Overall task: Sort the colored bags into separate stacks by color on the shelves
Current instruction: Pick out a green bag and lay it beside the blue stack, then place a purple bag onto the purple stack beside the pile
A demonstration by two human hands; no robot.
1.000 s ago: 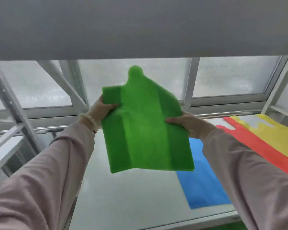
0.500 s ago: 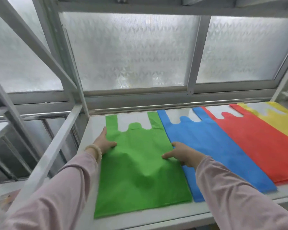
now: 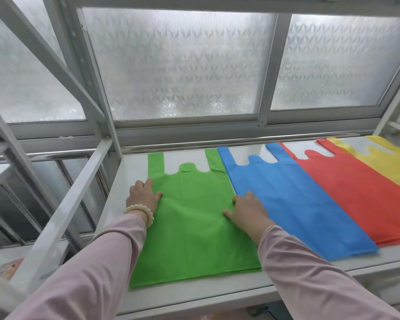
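A green bag [image 3: 192, 225] lies flat on the white shelf [image 3: 125, 181], handles pointing toward the window. My left hand [image 3: 142, 196] rests flat on its left edge, fingers spread, a bead bracelet on the wrist. My right hand [image 3: 246, 207] presses flat on the green bag's right edge, partly over the blue bag [image 3: 293, 204] beside it. Further right lie a red bag [image 3: 356, 195] and a yellow bag [image 3: 393, 165], each overlapping its neighbour slightly. Neither hand grips anything.
White metal shelf posts and a diagonal brace [image 3: 62, 218] stand to the left of the shelf. Frosted window panes [image 3: 178, 65] close off the back. The shelf's front edge [image 3: 194, 299] runs below the bags.
One second ago both hands held the green bag up in the air. It now lies flat on the shelf left of the blue bag, with both hands pressing on its edges.
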